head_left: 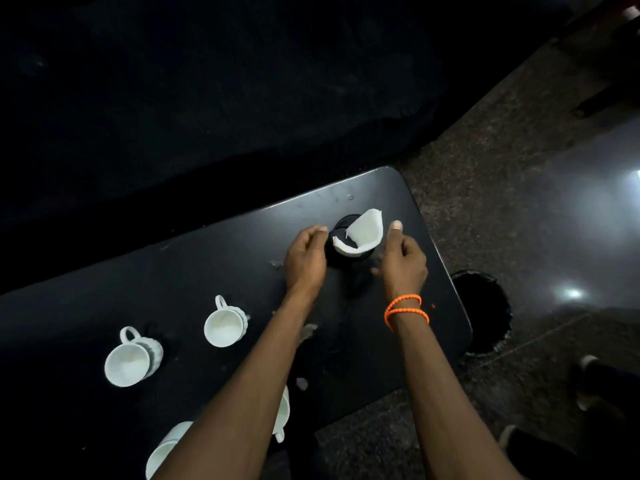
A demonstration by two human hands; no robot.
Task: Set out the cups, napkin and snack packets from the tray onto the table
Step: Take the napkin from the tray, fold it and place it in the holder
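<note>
Four white cups [225,325] already sit on the table [398,358]. Both hands, left hand [306,259] and right hand [403,261], flank the napkin holder [346,252], fingers loose, gripping nothing. No snack packets are visible.

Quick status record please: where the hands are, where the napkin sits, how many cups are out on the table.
surface: black table
left hand: beside the dark holder, on its left; contact unclear
right hand: to the holder's right, fingers spread, holding nothing
napkin: white, standing in the holder
cups on table: four white, two fully in view, two partly behind the left forearm
wrist: orange bands on the right
tray, snack packets: not visible
</note>
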